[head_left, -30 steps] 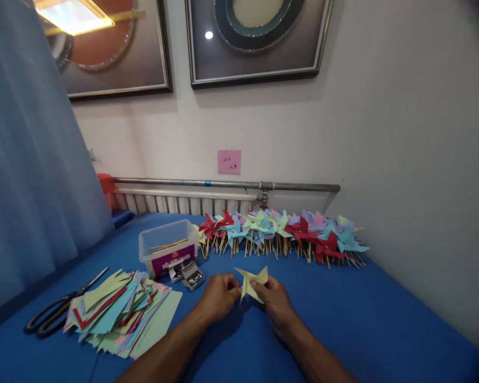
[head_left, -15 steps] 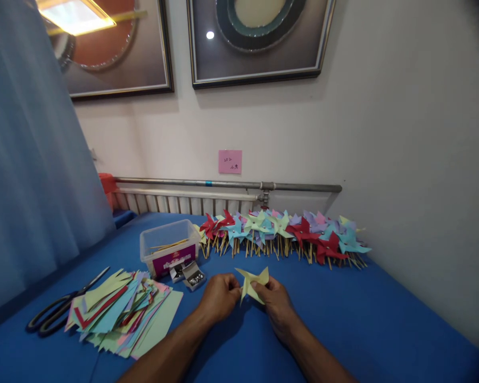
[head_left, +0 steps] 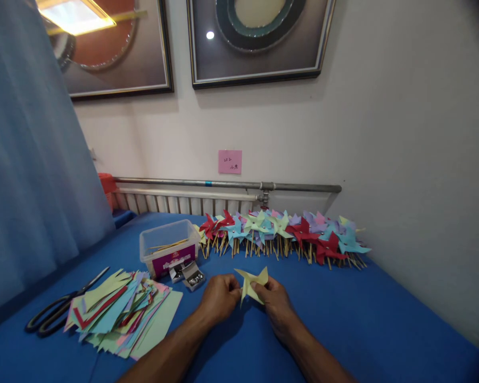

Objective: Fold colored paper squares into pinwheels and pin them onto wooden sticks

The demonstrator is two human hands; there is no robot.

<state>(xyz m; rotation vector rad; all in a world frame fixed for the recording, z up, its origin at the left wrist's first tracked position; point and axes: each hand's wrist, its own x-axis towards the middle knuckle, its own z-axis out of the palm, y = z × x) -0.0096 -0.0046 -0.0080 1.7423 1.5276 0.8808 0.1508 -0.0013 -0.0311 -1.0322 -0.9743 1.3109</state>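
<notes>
Blue cloth covers the table (head_left: 383, 319), which runs up to a white wall with a grey pipe (head_left: 223, 184) and a pink note (head_left: 230, 161) above it. Both hands meet at the middle of the table, lifted a little off the cloth. Left hand (head_left: 219, 296) pinches the left side of a pale yellow paper pinwheel (head_left: 252, 282), fingers curled in tight against it. Right hand (head_left: 277, 301) grips the same pinwheel from the right, thumb and fingertips closed on the paper near its centre. The pinwheel sits between the two hands, its points sticking up and out above the knuckles. No stick is visible on it from here.

Just beyond the left hand lies a small open box of metal pins (head_left: 193, 275), and touching it from behind is a clear plastic tub (head_left: 168, 247) with thin wooden sticks inside. Further out to the left of the left hand, a loose stack of cut coloured paper (head_left: 122, 314) fans across the cloth, with black scissors (head_left: 59, 307) lying at its far edge. Well beyond both hands, along the wall, runs a long row of finished pinwheels (head_left: 283, 234) in red, blue, green and purple, sticks pointing back toward the hands. A blue curtain (head_left: 32, 175) hangs far off to the left.
</notes>
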